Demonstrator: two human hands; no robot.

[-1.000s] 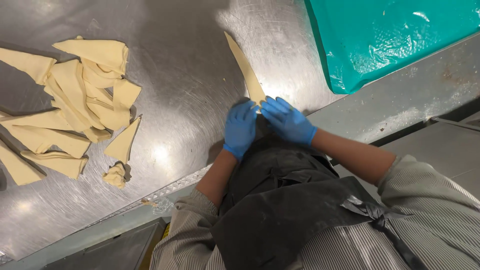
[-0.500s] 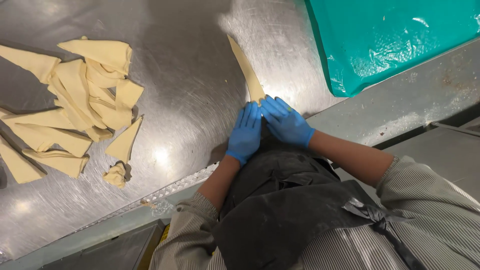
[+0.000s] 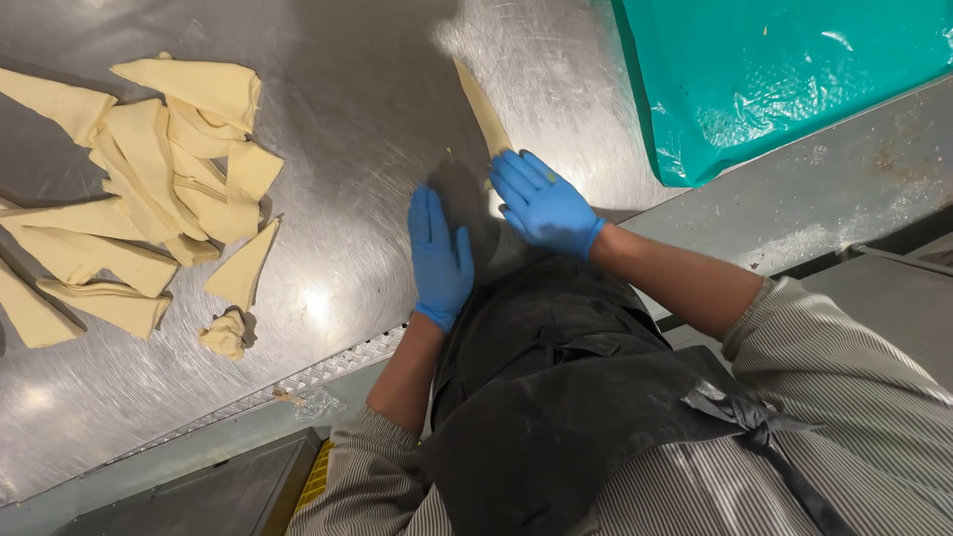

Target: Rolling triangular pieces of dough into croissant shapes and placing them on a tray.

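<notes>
— What are the hands up to?

— Both wear blue gloves and lie flat, fingers spread, gripping nothing. The right hand [image 3: 544, 203] presses its fingers on the near end of a long, thin dough strip [image 3: 483, 111]. The left hand [image 3: 440, 258] rests palm-down on bare steel just beside it, apart from the dough.

— Where does that strip lie?

— On the steel surface [image 3: 367, 129], running away from the person at a slight slant, its far tip tapering to a point.

— Anything else on the surface?

— A heap of pale dough triangles [image 3: 169, 189] well off to the left, overlapping one another — and a small crumpled dough scrap [image 3: 225, 334] near the front edge below them.

— Any packaging or signs?

— No labels that I can make out. There's a teal plastic sheet [image 3: 784, 69], glossy and wrinkled, covering the far right corner, its edge close to the strip but not touching it.

— And the person?

— A dark apron [image 3: 576, 397] over a striped shirt, sleeves pushed up the forearms.
</notes>
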